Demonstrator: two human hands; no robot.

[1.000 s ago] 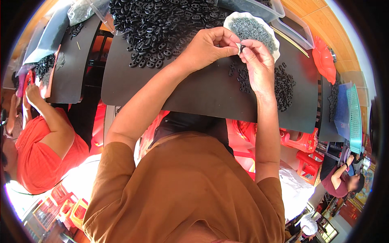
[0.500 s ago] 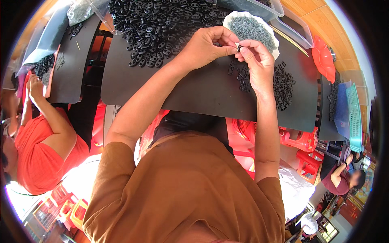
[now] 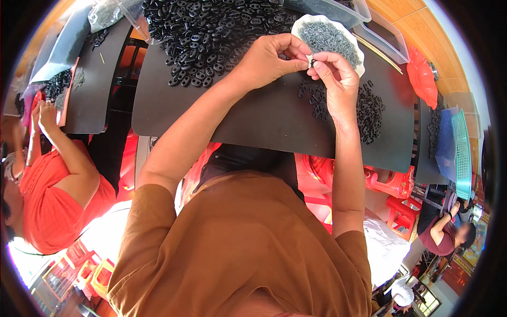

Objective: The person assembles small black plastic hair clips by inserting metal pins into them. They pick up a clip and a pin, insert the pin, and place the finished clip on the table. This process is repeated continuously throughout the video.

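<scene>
Over the black matte mat point(image 3: 264, 121), both hands meet right at the edge of a white scalloped dish point(image 3: 359, 53). The left hand point(image 3: 269, 61) is curled, thumb and fingertips pinched on a tiny pale piece point(image 3: 311, 61), and the right hand point(image 3: 334, 79) pinches the same little piece from the other side, fingers bent tight. It's too small to say what it's made of, though it looks light-coloured with a dark bit against it.

That dish is full of fine grey bits point(image 3: 327, 37), kinda grainy and wiry looking. Up top-left of the hands sits a big heap of chunky black oval links point(image 3: 211, 31), glossy plastic by the look, each with holes through it. A smaller, flatter scatter of black parts point(image 3: 369, 111) lies just right of the right wrist. Clear plastic tubs point(image 3: 364, 13) sit behind the dish, and a shiny red plastic tray point(image 3: 422, 79) is off to the right. Another person in a red-orange shirt point(image 3: 53, 206) sits at the left by their own dark mat.
</scene>
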